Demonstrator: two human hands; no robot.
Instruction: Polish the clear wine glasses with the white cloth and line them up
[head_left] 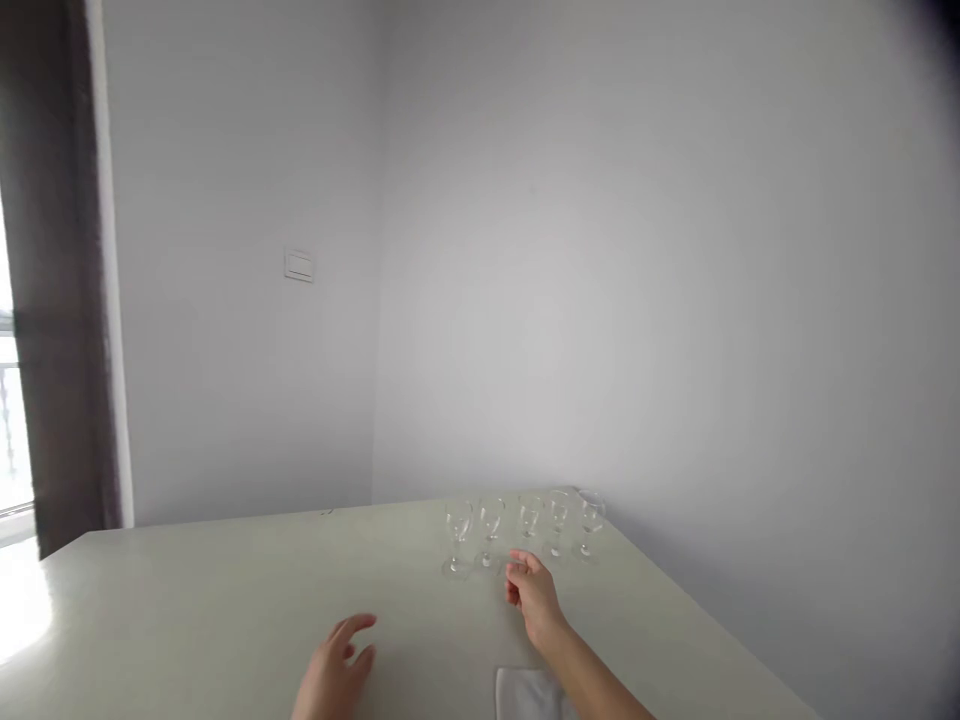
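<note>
Several clear stemmed glasses (525, 530) stand upright in a row near the far right corner of a pale table (187, 600). My right hand (532, 592) reaches toward the row, fingers loosely curled, just in front of the middle glasses and holding nothing. It sits closest to the second glass from the left (490, 533). My left hand (334, 670) hovers low over the table near the front, fingers spread and empty.
A folded white cloth (529, 693) lies on the table under my right forearm. White walls meet in a corner behind the table. A wall switch (298, 265) is at the left, and a dark curtain (52, 300) by a bright window.
</note>
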